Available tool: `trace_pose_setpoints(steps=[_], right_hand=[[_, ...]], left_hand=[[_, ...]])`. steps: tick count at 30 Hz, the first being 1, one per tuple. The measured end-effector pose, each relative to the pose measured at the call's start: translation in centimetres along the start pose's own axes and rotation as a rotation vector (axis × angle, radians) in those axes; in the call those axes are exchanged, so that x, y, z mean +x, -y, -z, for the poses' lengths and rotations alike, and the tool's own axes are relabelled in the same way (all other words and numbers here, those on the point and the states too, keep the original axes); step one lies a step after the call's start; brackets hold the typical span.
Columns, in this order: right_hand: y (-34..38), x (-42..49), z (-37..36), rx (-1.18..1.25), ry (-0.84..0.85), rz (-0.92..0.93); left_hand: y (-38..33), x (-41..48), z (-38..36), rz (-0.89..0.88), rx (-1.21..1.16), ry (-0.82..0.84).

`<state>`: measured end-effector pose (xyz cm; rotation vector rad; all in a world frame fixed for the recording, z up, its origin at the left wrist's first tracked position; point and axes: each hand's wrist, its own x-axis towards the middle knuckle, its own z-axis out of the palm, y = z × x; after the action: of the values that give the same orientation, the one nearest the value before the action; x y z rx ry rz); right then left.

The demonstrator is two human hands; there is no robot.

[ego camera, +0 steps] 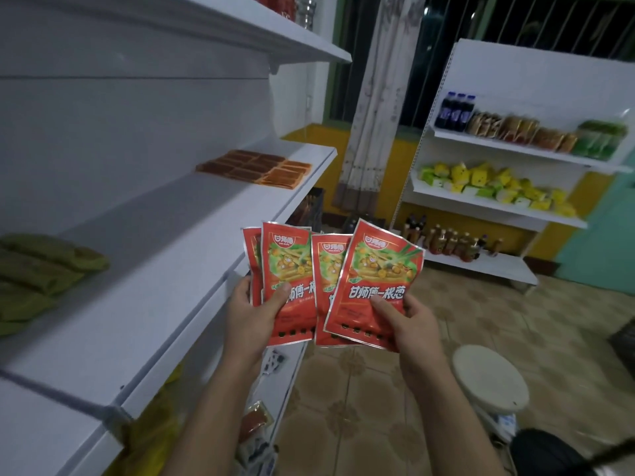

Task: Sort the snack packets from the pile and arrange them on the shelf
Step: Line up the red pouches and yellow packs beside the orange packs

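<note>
Red snack packets (378, 269), four of one print, fanned label-up beside the white shelf (192, 235) — two pinched low by the left hand (252, 317), thumb across the front, two likewise by the right hand (409, 324). Kept spread rather than stacked, probably to check every label as one kind before shelving. Already flat on that shelf: brown packets (254, 168) in a block at the far end, green packets (41, 269) at the near end — stretch between the likely slot.
</note>
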<state>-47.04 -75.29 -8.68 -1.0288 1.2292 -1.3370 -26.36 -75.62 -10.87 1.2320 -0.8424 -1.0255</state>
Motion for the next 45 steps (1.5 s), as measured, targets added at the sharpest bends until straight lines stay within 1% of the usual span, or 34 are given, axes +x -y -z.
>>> trace_pose_setpoints(steps=[5,11,17,25,29,33,36,40,42,45], right_hand=[[-0.2,3.7,-0.6,0.024,0.030,-0.024],[-0.9,9.4,-0.9,0.058,0.095,-0.058],[-1.1,17.7,-1.2,0.091,0.216,-0.091],[-0.1,28.7,-3.7,0.080,0.454,-0.132],[1.1,32.3,-7.5,0.045,0.610,-0.132],[2.1,34.3,-13.0,0.008,0.726,-0.096],[2.6,36.2,-17.8,0.008,0.766,-0.060],[2.2,38.6,-24.3,-0.053,0.800,-0.042],[1.6,39.8,-27.0,-0.096,0.820,0.000],[1.1,41.2,-30.1,-0.123,0.841,0.111]], left_hand=[[0.2,3.3,-1.1,0.017,-0.010,0.015],[0.2,7.1,-3.3,0.018,0.026,-0.023],[0.1,11.7,-6.4,0.009,0.040,-0.142],[-1.2,17.8,-9.5,-0.045,0.077,-0.363],[-2.3,19.9,-8.8,-0.090,0.103,-0.536],[-3.8,21.7,-6.1,-0.077,0.120,-0.673],[-5.2,23.8,-3.3,-0.078,0.138,-0.736],[-6.4,27.2,0.5,-0.112,0.239,-0.848],[-6.3,28.9,2.4,-0.078,0.261,-0.899],[-6.1,31.0,4.7,-0.018,0.252,-0.978]])
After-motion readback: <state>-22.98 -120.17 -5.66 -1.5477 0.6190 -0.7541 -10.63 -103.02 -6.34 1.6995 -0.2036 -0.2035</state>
